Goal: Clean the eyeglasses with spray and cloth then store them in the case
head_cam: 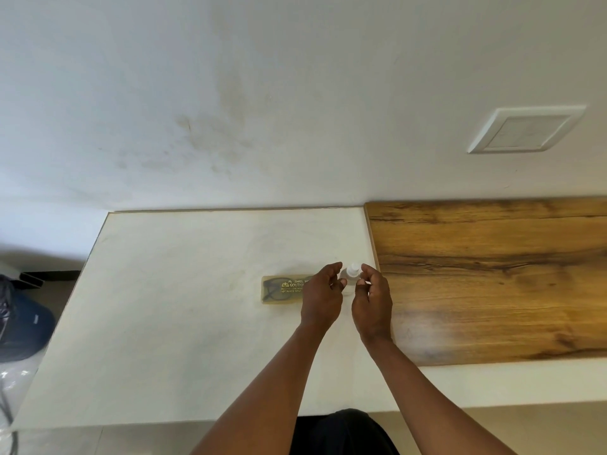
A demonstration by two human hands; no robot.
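Dark clothing [341,431] at the bottom edge is nearest the camera, and two bare forearms reach forward from it over the white table [184,323]. Between the hands stands a small white spray bottle [352,274], upright, near the seam where the white surface meets a wood-grain panel [492,277]. Left hand [320,298] and right hand [372,307] flank the bottle, each with fingers [335,267] loosely curled and parted; whether either hand actually touches the bottle cannot be told, since the hands cover its lower body. Just left of the bottle lies a translucent yellowish case [282,289] with gold lettering, closed and flat on the table, partly hidden by the left hand. Dark-framed eyeglasses [272,288] show through its wall, so they sit inside it. Behind the table rises a pale, stained wall [230,93] carrying a white switch plate [525,129]. Off the table's left edge sits a dark blue cap [29,326].
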